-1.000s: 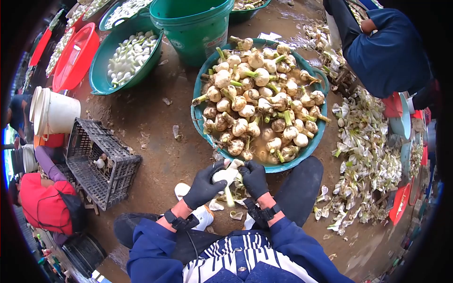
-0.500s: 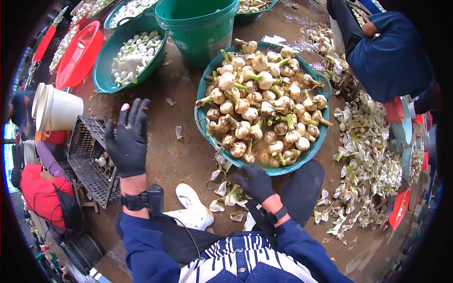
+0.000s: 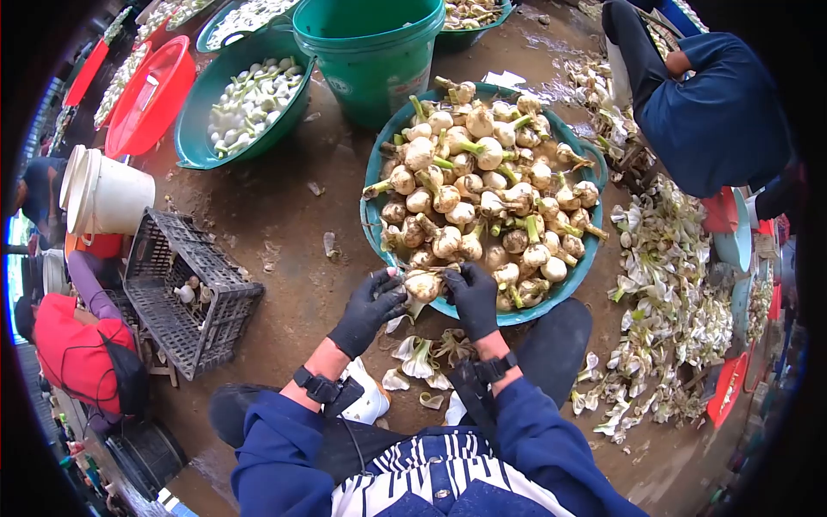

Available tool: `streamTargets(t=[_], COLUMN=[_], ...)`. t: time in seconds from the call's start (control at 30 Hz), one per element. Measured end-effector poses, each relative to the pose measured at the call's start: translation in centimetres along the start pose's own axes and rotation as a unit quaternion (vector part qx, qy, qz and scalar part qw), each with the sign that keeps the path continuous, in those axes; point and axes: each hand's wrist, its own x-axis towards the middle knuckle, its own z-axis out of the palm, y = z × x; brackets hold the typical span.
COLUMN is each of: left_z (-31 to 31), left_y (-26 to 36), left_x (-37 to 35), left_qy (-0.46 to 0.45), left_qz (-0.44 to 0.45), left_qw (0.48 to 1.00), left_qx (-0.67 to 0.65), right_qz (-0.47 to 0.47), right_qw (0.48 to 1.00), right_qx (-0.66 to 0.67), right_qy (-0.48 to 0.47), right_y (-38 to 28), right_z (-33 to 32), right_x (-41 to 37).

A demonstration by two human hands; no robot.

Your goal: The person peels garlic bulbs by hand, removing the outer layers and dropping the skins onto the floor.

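Note:
A green basin (image 3: 373, 226) full of muddy, stemmed bulbs stands before me, with brown water among them. At its near rim one bulb (image 3: 423, 285) is between my gloved hands. My left hand (image 3: 372, 307) has its fingers closed on the bulb's left side; a bare fingertip shows through the black glove. My right hand (image 3: 471, 299) pinches at the bulb's right end, by its stem. Peeled outer leaves (image 3: 417, 355) lie on the floor just below the hands, near a white boot (image 3: 366, 392).
Left: a black crate (image 3: 185, 314), white buckets (image 3: 116, 194), a red basin (image 3: 148, 96) and a person in red (image 3: 73, 345). Ahead: a green bucket (image 3: 366, 65) and a basin of cleaned bulbs (image 3: 191, 129). Right: a leaf heap (image 3: 672, 302) and a person in dark blue (image 3: 711, 112).
My left hand has come from the far left, where it was open and raised, to the basin's near rim. My right hand has moved up slightly. A bulb is now held between them.

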Motion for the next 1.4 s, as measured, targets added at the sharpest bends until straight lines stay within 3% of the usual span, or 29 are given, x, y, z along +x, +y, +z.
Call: streamTargets(t=[0.07, 0.1, 0.2, 0.4, 0.53, 0.73, 1.1, 1.23, 1.3, 1.4], left_z=[0.8, 1.1, 1.7, 1.9, 2.7, 3.1, 2.3, 2.1, 1.6, 1.7], left_y=[-0.2, 0.2, 0.6, 0.6, 0.4, -0.4, -0.9, 0.8, 1.6, 2.0], left_x=[-0.3, -0.6, -1.2, -1.2, -1.4, -1.6, -1.5, -2.3, -2.7, -3.0], left_qy=[-0.086, -0.136, -0.134, -0.032, 0.029, 0.077, 0.082, 0.001, -0.052, -0.127], left_qz=[-0.005, -0.022, -0.011, 0.052, 0.115, 0.180, 0.183, 0.128, 0.084, 0.059], left_qw=[0.993, 0.986, 0.988, 0.998, 0.992, 0.967, 0.959, 0.983, 0.991, 0.989], left_qx=[-0.078, -0.097, -0.077, -0.015, 0.041, 0.161, 0.198, 0.135, 0.093, -0.041], right_qz=[0.190, 0.203, 0.147, -0.011, -0.096, -0.170, -0.187, -0.113, -0.078, -0.024], right_qw=[0.962, 0.959, 0.975, 0.999, 0.994, 0.968, 0.951, 0.980, 0.984, 0.985], right_qx=[0.193, 0.195, 0.166, 0.048, -0.045, -0.178, -0.241, -0.159, -0.150, -0.166], right_qy=[-0.030, -0.034, -0.031, -0.003, -0.002, 0.044, 0.050, 0.027, 0.062, 0.049], right_y=[-2.0, -2.0, -2.6, -3.5, -6.7, -6.0, -5.6, -5.7, -3.8, -0.6], right_z=[-0.5, -0.5, -0.1, 0.1, 0.1, 0.4, 0.9, 0.2, -0.3, -1.5], right_x=[-1.3, -1.8, -2.4, -3.3, -4.1, -4.5, -4.7, -4.7, -4.2, -3.7])
